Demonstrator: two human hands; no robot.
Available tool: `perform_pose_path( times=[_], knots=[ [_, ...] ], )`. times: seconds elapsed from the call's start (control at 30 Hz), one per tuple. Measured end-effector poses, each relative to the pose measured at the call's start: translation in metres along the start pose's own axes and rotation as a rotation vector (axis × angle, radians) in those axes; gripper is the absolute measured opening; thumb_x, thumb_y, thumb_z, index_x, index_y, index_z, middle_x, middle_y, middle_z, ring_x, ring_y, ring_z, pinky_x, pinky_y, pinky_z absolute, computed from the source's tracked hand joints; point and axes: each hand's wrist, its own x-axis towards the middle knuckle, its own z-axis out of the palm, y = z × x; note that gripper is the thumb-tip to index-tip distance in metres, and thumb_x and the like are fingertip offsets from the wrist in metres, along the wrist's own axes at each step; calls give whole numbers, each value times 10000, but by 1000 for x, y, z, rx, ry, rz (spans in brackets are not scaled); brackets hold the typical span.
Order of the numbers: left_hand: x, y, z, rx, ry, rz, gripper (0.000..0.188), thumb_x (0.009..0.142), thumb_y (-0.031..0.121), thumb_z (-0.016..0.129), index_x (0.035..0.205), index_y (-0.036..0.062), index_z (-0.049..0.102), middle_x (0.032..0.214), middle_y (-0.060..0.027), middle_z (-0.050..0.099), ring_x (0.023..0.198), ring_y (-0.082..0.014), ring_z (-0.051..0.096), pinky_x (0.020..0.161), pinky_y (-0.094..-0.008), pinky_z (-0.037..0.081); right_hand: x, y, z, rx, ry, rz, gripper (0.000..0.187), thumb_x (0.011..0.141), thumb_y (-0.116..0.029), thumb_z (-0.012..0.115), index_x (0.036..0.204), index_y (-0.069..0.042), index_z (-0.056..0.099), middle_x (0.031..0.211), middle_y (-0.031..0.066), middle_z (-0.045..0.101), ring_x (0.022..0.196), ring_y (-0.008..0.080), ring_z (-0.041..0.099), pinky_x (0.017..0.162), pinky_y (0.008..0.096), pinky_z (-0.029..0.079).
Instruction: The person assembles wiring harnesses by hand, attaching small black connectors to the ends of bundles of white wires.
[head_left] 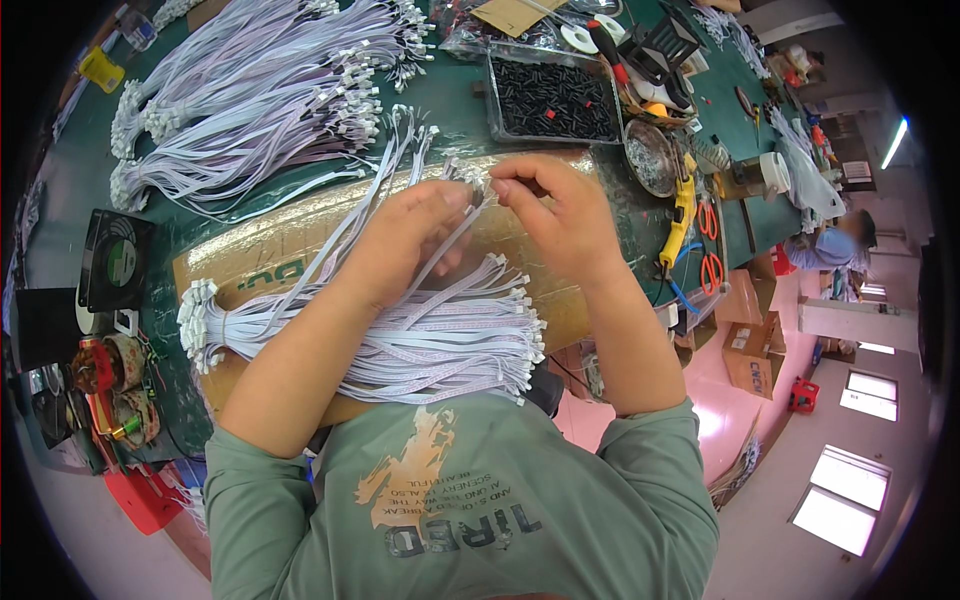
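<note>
My left hand (420, 230) is closed around a white ribbon cable (446, 250), whose end sticks up near the fingertips. Close to that end, the thumb and forefinger of my right hand (560, 215) are pinched together; whatever sits between them is too small to make out. Below both hands a bundle of white ribbon cables (430, 345) with white connectors lies across a cardboard sheet (235, 255). A few loose cables run from under my left forearm up to beyond the hand.
Bigger cable bundles (250, 110) fill the far left of the green table. A clear tray (493, 125) of small black pieces stands beyond my hands. At the right lie a round metal dish (650, 160), a yellow-handled tool (680, 215) and orange-handled scissors (710, 270). A fan (118, 262) stands left.
</note>
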Motion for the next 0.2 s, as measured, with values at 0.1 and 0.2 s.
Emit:
perform_pose_path(
  times=[0.1, 0.2],
  knots=[
    [2, -8, 4, 204, 205, 182, 309, 916, 191, 620, 1174, 22, 596, 870, -54, 603, 692, -148, 572, 637, -243, 471, 11, 8, 3, 39, 55, 72, 195, 867, -158, 660, 1026, -49, 688, 951, 117, 697, 870, 259, 672, 758, 339, 515],
    [-1, -7, 6, 984, 332, 815, 354, 916, 218, 645, 1223, 54, 581, 981, -84, 617, 817, -168, 598, 777, -277, 499, 31, 11, -2, 22, 83, 74, 205, 881, -185, 657, 1027, -45, 689, 981, 137, 704, 901, 223, 680, 781, 330, 517]
  ],
)
